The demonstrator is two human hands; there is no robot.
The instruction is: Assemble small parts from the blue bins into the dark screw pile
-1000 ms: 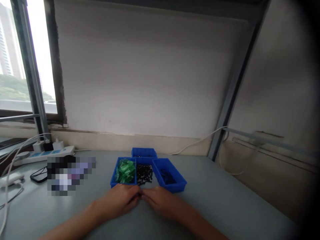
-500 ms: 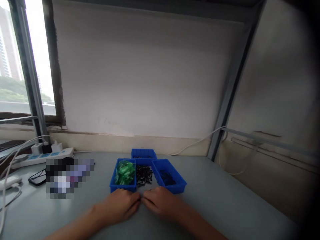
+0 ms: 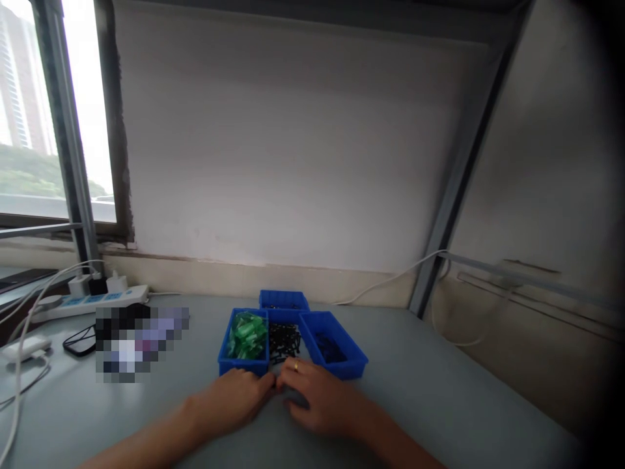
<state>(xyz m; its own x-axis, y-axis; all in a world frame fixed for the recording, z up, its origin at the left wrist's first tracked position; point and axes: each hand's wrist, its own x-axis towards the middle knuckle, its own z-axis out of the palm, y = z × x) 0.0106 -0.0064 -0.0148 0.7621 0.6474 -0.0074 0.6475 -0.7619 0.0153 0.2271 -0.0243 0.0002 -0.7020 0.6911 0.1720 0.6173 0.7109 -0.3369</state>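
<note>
My left hand (image 3: pixel 239 398) is closed in front of the green-filled bin, thumb and forefinger pinched on a small dark piece (image 3: pixel 274 383) too blurred to name. Close against it is my right hand (image 3: pixel 319 396), a ring on one finger. Its bent fingertips reach the dark piece, while the thumb hangs apart below them. Just beyond the hands lies a pile of black screw-like parts (image 3: pixel 284 342). A blue bin (image 3: pixel 244 367) on the left contains green plastic pieces (image 3: pixel 249 335); another blue bin (image 3: pixel 359 365) on the right contains dark blue pieces (image 3: pixel 331 348).
A third blue bin (image 3: pixel 283 296) stands behind, with small parts inside. To the left are a power strip (image 3: pixel 97 301) with plugs, white cables (image 3: pixel 19 384), a black-rimmed item (image 3: pixel 78 342) and a blurred-out patch. A white cable (image 3: pixel 385 280) runs along the wall at right.
My right hand has turned and loosened, its thumb dropping away from the fingers and the ring coming into sight. My left hand keeps its pinch. The whole view has shifted slightly.
</note>
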